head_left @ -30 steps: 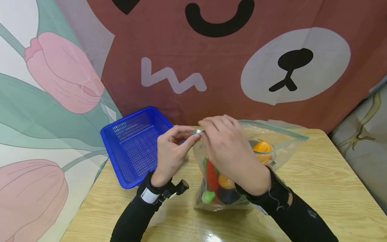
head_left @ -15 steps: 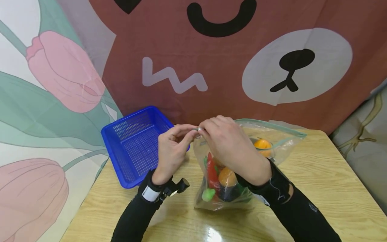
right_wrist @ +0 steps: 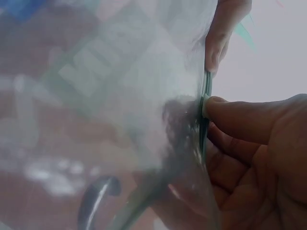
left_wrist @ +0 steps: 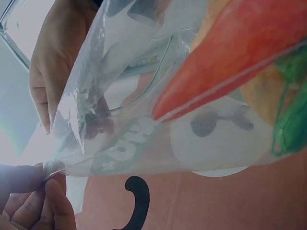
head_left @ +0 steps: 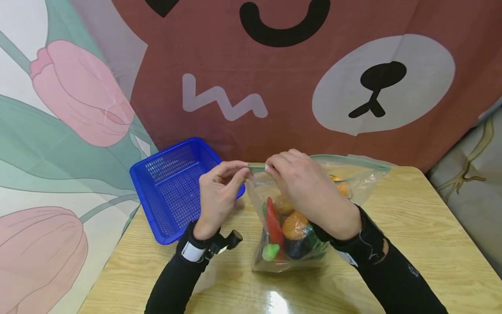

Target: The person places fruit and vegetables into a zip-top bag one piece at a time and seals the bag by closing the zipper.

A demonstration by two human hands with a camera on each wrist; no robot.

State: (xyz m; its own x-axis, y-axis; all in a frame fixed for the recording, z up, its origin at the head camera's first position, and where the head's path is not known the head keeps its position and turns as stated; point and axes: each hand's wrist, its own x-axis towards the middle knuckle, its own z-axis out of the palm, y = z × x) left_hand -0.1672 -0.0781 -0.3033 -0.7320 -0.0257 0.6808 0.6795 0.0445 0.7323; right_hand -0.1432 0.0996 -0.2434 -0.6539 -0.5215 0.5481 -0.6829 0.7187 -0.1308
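Observation:
A clear zip bag (head_left: 259, 261) with a green seal strip stands on the table, holding a red chili pepper (head_left: 274, 224), an orange-and-black round piece (head_left: 296, 233) and other toy-like produce. My left hand (head_left: 219, 192) pinches the bag's top left corner between thumb and fingertips. Just right of it, my right hand (head_left: 306, 187) pinches the small white slider (right_wrist: 206, 106) on the seal. Between the hands a short stretch of the strip lies pressed together; right of my right hand the mouth gapes. Part of the contents is hidden behind my right hand and wrist.
A blue perforated basket (head_left: 157, 218) stands left of the bag, near my left hand. The wooden table (head_left: 423, 244) reaches back to a hanging cloth (head_left: 219, 139) printed with a bear. Black camera straps wrap both wrists.
My right hand has moved right along the seal, away from my left hand, with the slider. A stretch of green strip now shows between them. The left hand has shifted slightly left.

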